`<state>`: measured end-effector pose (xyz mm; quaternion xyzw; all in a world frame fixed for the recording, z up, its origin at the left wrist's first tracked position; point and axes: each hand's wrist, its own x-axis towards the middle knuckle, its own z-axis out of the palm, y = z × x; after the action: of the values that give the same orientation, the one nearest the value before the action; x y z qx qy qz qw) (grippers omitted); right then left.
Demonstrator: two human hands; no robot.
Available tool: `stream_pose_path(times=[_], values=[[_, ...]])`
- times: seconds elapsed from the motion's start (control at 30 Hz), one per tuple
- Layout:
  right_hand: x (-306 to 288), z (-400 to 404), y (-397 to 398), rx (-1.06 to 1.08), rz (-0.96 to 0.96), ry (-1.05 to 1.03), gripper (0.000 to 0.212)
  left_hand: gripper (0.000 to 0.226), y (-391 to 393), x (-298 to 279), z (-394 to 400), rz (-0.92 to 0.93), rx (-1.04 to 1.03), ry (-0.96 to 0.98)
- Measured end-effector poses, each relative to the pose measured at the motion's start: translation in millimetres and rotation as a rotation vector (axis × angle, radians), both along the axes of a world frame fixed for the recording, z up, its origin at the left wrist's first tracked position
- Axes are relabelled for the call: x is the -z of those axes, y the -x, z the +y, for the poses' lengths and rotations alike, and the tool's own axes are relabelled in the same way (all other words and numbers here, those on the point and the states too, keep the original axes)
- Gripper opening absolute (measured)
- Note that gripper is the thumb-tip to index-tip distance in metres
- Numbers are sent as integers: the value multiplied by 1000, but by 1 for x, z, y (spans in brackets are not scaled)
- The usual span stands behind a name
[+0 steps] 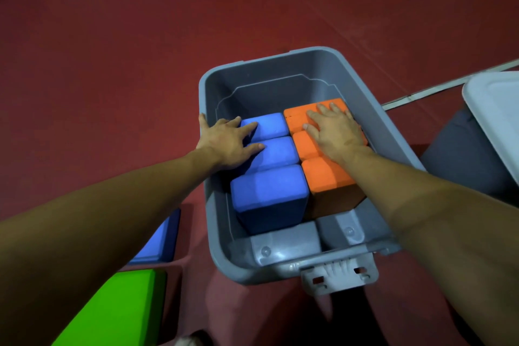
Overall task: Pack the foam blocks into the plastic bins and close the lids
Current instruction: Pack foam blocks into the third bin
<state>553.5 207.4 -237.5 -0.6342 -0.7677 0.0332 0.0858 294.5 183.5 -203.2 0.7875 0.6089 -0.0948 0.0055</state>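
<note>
I'm seeing the grey bin (393, 132) sitting open on the red floor (140, 64), w/ blue blocks (269, 194) lying under my left hand (227, 143) and orange blocks (323, 174) under my right hand (334, 132). Both hands are pressing flat, fingers straight & spread. A green block (126, 306) is lying outside the bin, near my left forearm.

Two rows of blocks (269, 174) stand side by side in the bin (393, 126); lid (494, 109) lies right

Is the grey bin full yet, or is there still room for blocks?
Not full. The grey bin holds three blue blocks and three orange blocks in two rows; its far end shows bare floor.
</note>
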Motion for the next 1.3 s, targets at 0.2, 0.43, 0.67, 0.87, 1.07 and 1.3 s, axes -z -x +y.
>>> stream_pose_path(times=[0.2, 0.43, 0.67, 0.87, 1.07, 1.3], values=[[-13, -14, 31, -79, 264, -239, 41, 46, 26, -14, -9, -553, 57, -68], [-59, -54, 133, -226, 544, -236, 54, 53, 120, -37, -51, -625, -92, -107], [-60, -147, 267, -326, 789, 21, 56, 60, 221, -46, -114, -531, -274, -14], [11, -194, 321, -258, 525, 441, 69, 71, 281, 19, -169, -582, -523, 24], [72, -203, 337, -115, 479, 620, 79, 87, 317, 86, -199, -590, -788, 84], [117, -219, 352, -21, 535, 822, 94, 80, 326, 118, -211, -780, -1147, 212]])
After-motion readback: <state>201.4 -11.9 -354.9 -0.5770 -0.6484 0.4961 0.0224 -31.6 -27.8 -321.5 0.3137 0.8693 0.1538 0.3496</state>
